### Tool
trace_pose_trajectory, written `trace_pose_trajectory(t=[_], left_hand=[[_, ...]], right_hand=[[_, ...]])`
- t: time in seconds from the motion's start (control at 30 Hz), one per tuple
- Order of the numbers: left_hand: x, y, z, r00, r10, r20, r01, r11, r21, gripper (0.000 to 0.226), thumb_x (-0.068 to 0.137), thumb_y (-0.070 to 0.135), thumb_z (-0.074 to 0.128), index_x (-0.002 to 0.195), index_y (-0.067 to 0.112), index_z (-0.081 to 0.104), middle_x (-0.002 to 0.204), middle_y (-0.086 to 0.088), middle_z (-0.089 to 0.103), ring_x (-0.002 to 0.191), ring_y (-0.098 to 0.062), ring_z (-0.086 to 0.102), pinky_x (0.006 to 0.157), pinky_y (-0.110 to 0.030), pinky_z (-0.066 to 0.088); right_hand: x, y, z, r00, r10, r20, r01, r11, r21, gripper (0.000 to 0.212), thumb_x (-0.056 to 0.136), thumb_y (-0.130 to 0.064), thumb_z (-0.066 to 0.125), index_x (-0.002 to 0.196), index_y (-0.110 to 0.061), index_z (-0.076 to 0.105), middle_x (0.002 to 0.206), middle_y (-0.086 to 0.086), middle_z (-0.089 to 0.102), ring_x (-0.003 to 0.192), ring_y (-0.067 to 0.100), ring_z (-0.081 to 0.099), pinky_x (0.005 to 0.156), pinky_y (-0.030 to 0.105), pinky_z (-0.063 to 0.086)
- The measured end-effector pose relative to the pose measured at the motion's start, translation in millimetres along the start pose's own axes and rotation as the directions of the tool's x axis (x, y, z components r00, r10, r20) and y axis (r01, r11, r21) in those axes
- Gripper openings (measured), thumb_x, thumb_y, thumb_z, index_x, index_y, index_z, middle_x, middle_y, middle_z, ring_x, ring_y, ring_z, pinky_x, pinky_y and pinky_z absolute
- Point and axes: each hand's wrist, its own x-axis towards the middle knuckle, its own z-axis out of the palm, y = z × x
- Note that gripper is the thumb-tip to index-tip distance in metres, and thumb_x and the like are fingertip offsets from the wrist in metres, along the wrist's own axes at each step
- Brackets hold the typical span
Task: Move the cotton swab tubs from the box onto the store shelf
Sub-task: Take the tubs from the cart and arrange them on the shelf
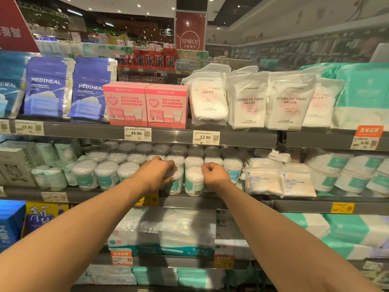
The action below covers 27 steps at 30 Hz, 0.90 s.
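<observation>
Several clear cotton swab tubs (107,173) with teal labels stand in rows on the middle store shelf (210,200). My left hand (155,174) reaches in and grips a front-row tub (175,183) from its left side and top. My right hand (214,175) has its fingers curled against the upper right edge of the neighbouring tub (193,182), which stands at the shelf's front edge with its barcode facing me. The two tubs stand side by side, nearly touching. The box is out of view.
Bags of double-ended cotton swabs (265,182) lie just right of my right hand. Above hangs a shelf with pink Banila Co boxes (145,104) and cosmetic pad bags (248,102). Tissue packs (185,230) fill the shelf below my forearms.
</observation>
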Motion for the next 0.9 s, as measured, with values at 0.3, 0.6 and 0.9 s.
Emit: trace_pose_trajectory(t=[0.3, 0.6, 0.9], left_hand=[[-3, -9, -4, 0.996, 0.087, 0.002, -0.087, 0.996, -0.012, 0.036, 0.092, 0.03, 0.065, 0.126, 0.033, 0.057, 0.12, 0.003, 0.07, 0.106, -0.022, 0.066, 0.089, -0.038, 0.055], [-4, -13, -1, 0.994, 0.103, -0.039, -0.103, 0.995, 0.001, 0.037, 0.095, 0.023, 0.062, 0.131, 0.032, 0.062, 0.126, 0.004, 0.069, 0.113, -0.021, 0.064, 0.094, -0.036, 0.053], [-6, -11, 5, 0.988, 0.13, -0.078, -0.133, 0.991, -0.028, 0.046, 0.097, 0.032, 0.058, 0.142, 0.036, 0.05, 0.137, 0.0, 0.06, 0.119, -0.029, 0.055, 0.097, -0.043, 0.048]], right_hand=[[-6, -3, 3, 1.0, -0.01, -0.016, 0.01, 1.0, 0.013, 0.035, 0.103, -0.026, 0.051, 0.135, -0.014, 0.06, 0.135, 0.008, 0.063, 0.127, 0.028, 0.055, 0.103, 0.028, 0.04], [-9, -7, 13, 0.999, 0.009, -0.042, -0.006, 0.999, 0.054, 0.028, 0.097, -0.038, 0.061, 0.113, -0.015, 0.062, 0.117, 0.009, 0.067, 0.114, 0.029, 0.06, 0.1, 0.037, 0.048], [-22, -21, 23, 0.995, 0.062, -0.075, -0.058, 0.996, 0.062, 0.05, 0.104, -0.041, 0.048, 0.145, -0.011, 0.049, 0.143, 0.014, 0.054, 0.129, 0.032, 0.051, 0.103, 0.035, 0.041]])
